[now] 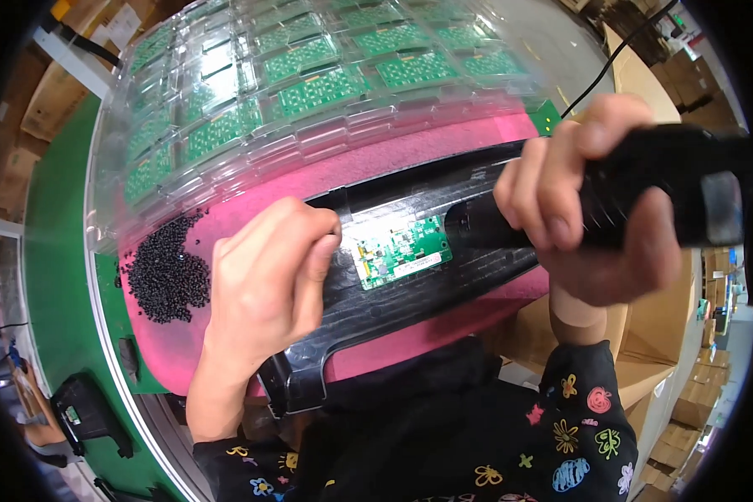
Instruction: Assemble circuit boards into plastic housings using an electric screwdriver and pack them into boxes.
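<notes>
Overhead, clear tray (326, 138) of green boards; left hand (263, 280) pinched at circuit board (402, 251), right hand (594, 209) grip clamped on black screwdriver (644, 197)

Small rectangular circuit board (402, 251): green, with a white label strip. Ribbed plastic housing (410, 293): black. Foam work pad (393, 163): bright pink. Heap of tiny pellets (166, 272): black. Clear blister tray (251, 92): rows of green boards. Sleeves (577, 435): black, multicoloured flower doodles.

Bright, even light falls from overhead, throwing white glare across the clear plastic tray (309, 75). The fisheye lens bends straight edges near the rim, where corners go black. The right hand (594, 192) looks slightly soft.
</notes>
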Available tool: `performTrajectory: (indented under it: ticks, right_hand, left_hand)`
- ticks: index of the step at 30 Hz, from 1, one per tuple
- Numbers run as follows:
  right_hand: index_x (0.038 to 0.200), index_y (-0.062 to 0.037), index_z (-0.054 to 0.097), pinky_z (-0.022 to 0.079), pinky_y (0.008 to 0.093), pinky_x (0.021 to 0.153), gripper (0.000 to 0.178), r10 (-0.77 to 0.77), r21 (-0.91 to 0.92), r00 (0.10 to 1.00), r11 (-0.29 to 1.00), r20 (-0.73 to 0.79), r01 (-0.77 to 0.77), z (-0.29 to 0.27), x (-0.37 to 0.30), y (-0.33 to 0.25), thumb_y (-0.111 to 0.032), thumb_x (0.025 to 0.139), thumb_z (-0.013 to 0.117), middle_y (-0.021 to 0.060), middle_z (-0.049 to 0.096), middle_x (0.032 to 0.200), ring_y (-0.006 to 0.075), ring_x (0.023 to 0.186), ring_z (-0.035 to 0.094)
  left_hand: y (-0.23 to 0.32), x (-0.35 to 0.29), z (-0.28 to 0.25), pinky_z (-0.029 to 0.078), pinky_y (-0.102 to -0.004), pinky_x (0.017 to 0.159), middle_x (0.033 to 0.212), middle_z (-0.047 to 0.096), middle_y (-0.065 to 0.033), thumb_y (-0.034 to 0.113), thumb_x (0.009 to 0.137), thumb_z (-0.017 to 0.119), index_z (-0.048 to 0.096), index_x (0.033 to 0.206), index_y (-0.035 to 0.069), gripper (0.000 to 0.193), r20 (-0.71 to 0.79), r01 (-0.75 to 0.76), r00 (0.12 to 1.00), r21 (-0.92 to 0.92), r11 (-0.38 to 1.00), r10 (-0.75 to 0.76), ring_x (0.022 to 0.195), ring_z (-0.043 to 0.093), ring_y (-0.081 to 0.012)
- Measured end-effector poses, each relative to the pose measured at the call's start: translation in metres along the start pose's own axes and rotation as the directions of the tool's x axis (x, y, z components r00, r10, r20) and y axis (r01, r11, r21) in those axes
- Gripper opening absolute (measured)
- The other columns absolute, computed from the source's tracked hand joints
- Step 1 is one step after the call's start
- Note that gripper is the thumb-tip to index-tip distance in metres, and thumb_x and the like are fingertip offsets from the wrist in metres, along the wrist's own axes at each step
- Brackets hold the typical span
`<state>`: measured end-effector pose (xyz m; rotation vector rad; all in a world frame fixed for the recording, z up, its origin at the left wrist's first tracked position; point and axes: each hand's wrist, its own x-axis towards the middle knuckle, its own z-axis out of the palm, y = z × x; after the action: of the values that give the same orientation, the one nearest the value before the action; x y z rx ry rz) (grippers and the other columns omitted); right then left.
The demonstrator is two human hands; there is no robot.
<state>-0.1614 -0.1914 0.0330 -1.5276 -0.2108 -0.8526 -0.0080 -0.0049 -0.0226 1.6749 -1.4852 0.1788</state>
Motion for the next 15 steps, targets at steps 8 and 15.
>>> performTrajectory:
  ticks: [8,15]
  right_hand:
    - [0.109,-0.0048,0.045,0.041,0.0302,0.054,0.034,0.151,-0.006,0.986,0.988,-0.065,-0.152,-0.010,-0.001,0.018,-0.035,0.094,0.050,0.0019,0.046,0.059,0.0121,0.050,0.043]
    - [0.106,-0.0044,0.045,0.041,0.0302,0.053,0.033,0.172,-0.070,0.983,0.982,-0.069,-0.176,-0.006,0.004,0.027,-0.034,0.093,0.050,0.0026,0.046,0.059,0.0121,0.050,0.042]
  left_hand:
    - [-0.004,-0.001,0.010,0.048,-0.0360,0.052,0.071,0.056,-0.0062,0.007,0.082,0.072,0.059,0.083,0.005,0.013,0.269,-0.061,0.961,-0.044,0.997,0.070,0.065,0.060,-0.0238]
    - [-0.002,-0.002,0.008,0.054,-0.0369,0.062,0.082,0.069,-0.0069,0.005,0.079,0.072,0.068,0.092,0.004,0.013,0.424,0.049,0.905,-0.024,0.999,-0.034,0.075,0.067,-0.0262]
